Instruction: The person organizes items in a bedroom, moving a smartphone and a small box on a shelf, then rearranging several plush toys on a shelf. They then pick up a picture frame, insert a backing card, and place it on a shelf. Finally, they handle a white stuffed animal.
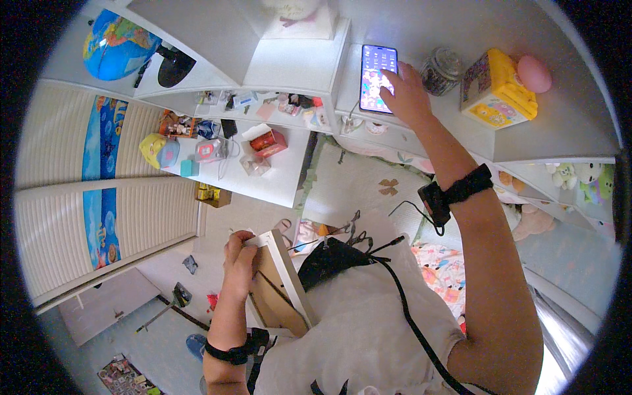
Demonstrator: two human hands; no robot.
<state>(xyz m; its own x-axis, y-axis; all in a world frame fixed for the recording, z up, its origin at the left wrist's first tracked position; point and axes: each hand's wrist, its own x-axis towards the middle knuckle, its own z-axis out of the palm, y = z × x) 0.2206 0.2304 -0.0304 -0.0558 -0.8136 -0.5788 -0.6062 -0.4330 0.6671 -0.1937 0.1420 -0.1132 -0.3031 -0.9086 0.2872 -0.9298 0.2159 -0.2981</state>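
Note:
My left hand (238, 261) is closed on the upper corner of a white frame (288, 280) with a recessed tan board, like the back of a picture frame. The frame is tilted and leans close to my body; its lower end is partly hidden. Up on the white shelf, my right hand (409, 95) reaches to a lit phone (378, 78) that lies face up. Its thumb and forefinger are apart over the phone's right side, and it grips nothing. Whether a fingertip presses the screen, I cannot tell.
Right of the phone stand a glass jar (441, 70), a yellow box (503, 92) and a pink egg-shaped object (534, 74). A globe (118, 45) sits at the far left. Below the shelves are a bed (359, 174) and a white desk (276, 178) with an opened red box (266, 141).

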